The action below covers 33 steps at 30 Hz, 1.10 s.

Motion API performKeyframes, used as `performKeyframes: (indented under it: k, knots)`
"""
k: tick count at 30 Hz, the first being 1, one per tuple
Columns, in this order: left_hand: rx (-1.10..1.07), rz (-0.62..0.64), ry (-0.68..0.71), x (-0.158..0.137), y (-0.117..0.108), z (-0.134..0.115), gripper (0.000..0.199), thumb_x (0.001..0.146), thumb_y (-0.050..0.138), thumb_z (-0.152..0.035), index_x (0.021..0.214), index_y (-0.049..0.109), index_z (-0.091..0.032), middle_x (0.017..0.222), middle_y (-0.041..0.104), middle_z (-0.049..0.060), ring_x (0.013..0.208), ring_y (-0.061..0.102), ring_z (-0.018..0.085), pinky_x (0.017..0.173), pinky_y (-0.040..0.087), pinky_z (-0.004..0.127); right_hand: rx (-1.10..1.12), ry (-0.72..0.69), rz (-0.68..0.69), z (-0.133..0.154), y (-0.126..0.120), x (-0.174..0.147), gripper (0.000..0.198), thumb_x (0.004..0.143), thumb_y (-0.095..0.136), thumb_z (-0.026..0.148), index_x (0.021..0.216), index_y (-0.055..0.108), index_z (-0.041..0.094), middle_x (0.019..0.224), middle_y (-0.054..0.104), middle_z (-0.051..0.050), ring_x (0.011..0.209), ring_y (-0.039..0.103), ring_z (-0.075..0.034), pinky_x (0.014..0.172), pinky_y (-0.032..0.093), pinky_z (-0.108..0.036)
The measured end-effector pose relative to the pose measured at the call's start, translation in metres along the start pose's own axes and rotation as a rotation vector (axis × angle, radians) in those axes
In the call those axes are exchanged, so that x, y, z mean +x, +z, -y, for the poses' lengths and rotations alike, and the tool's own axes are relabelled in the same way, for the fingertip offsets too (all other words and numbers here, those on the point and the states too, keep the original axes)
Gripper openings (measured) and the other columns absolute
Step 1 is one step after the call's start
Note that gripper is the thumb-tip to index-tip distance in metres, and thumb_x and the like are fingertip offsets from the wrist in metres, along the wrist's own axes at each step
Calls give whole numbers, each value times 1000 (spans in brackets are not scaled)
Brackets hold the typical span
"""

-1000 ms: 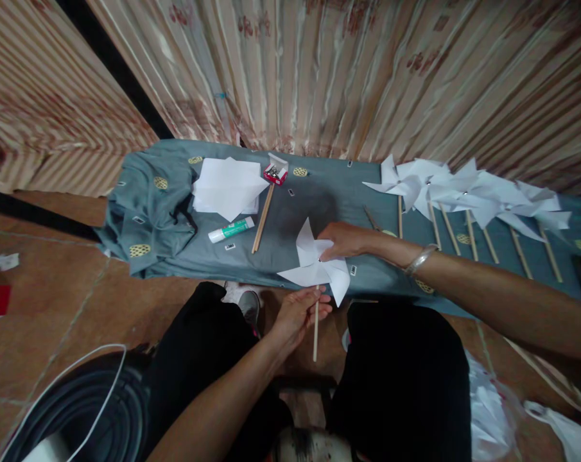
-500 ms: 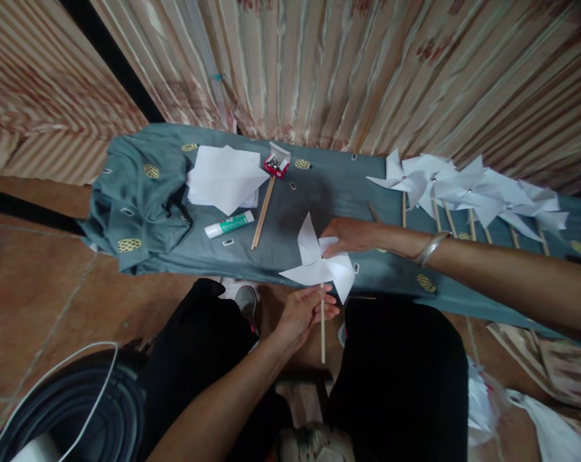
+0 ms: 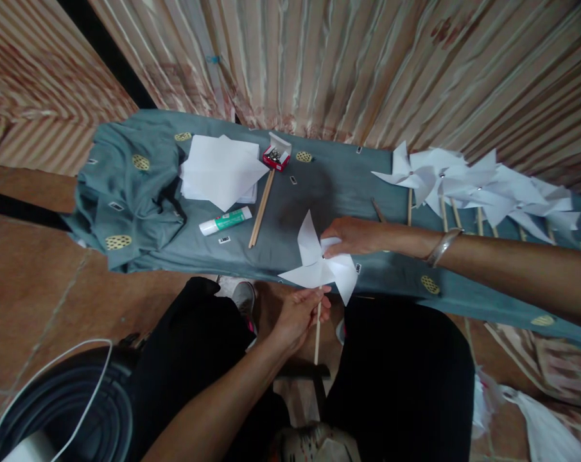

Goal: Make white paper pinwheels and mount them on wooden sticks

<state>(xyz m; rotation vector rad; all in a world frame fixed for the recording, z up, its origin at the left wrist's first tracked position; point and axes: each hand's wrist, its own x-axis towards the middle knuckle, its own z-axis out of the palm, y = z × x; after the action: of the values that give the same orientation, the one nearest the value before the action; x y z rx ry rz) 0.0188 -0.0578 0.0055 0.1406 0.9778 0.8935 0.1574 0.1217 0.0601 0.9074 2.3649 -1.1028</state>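
A white paper pinwheel (image 3: 310,251) on a thin wooden stick (image 3: 318,340) is held over the near edge of the cloth-covered table. My left hand (image 3: 296,316) grips the stick just below the blades, its fingers closed around it. My right hand (image 3: 352,235), with a bangle at its wrist, pinches the upper right blade close to the metal pin in the centre. The right fingertips are partly hidden behind the paper. Both of my hands are on this same pinwheel.
Finished-looking pinwheels (image 3: 487,186) overlap at the table's right end, scissors (image 3: 377,209) partly behind my right arm. To the left lie stacked white paper (image 3: 223,168), a glue stick (image 3: 226,221), wooden sticks (image 3: 262,208) and a red box of pins (image 3: 277,156). A dark round stool (image 3: 78,410) stands lower left.
The stick's lower end has swung slightly left. Both hands keep their hold on the pinwheel. The view has shifted a little, moving the table's things slightly.
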Motion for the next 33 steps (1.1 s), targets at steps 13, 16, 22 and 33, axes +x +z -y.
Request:
performKeyframes:
  k: [13,16,22,33]
  knots:
    - [13,-25,-27,4,-1,2,43,58,87,-44,82,76,-10,56,61,-1,46,49,6,49,36,22,-25,154,20,11,-5,5,16,78,67,28,80,71,13,69,69,-5,65,60,-16,57,37,-25]
    - [14,-9,-18,4,-2,1,38,62,85,-41,81,75,-9,56,61,0,44,49,7,48,35,23,-50,176,26,12,-5,8,12,76,68,29,80,72,18,69,69,-4,66,61,-18,58,39,-27]
    - [9,21,-17,3,-1,-2,35,64,83,-39,80,75,-9,58,62,1,45,50,7,49,35,23,-84,188,31,13,-4,11,10,77,67,27,77,72,19,70,70,-5,67,63,-20,59,40,-29]
    - [-14,12,-1,-2,-2,-3,42,60,87,-40,86,75,-9,61,64,1,47,55,7,48,37,20,-50,113,62,13,-9,2,23,80,66,32,85,73,11,78,73,-6,69,61,-16,59,39,-23]
